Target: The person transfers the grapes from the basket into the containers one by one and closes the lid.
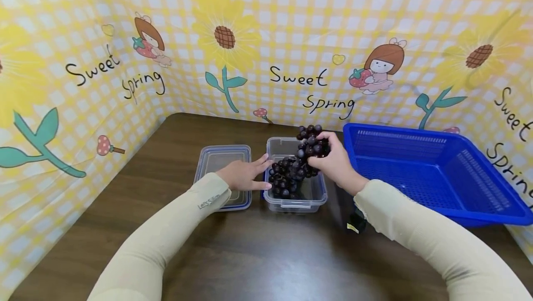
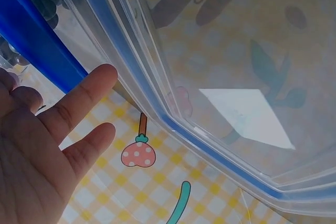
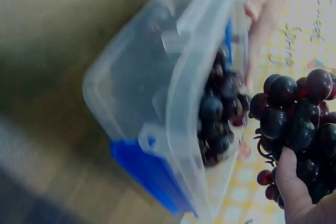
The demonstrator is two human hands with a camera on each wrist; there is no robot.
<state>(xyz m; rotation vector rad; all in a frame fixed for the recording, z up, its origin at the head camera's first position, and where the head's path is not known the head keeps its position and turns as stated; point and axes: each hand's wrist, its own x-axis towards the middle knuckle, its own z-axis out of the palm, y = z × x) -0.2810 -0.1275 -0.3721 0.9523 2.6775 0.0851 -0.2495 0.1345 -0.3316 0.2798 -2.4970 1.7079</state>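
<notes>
A clear plastic food container (image 1: 295, 205) with blue side flaps stands on the table, a bunch of dark grapes (image 1: 283, 178) lying in its left part. My right hand (image 1: 336, 162) grips another bunch of dark grapes (image 3: 299, 124) over the container's right back side, thumb pressed against the berries. On the container's left rim rests my left hand (image 1: 245, 175), its fingers fairly straight and spread; in the left wrist view those fingers (image 2: 79, 100) hold nothing. Left of the container lies its clear lid (image 1: 225, 151) with a blue seal, partly hidden under the left hand and wrist.
A big blue plastic basket (image 1: 399, 171) stands at the right, near the right forearm. A small black object with a yellow mark (image 1: 356, 222) lies beneath the right wrist. Patterned yellow checked cloth (image 1: 291, 37) walls the back and sides of the brown wooden table (image 1: 258, 254).
</notes>
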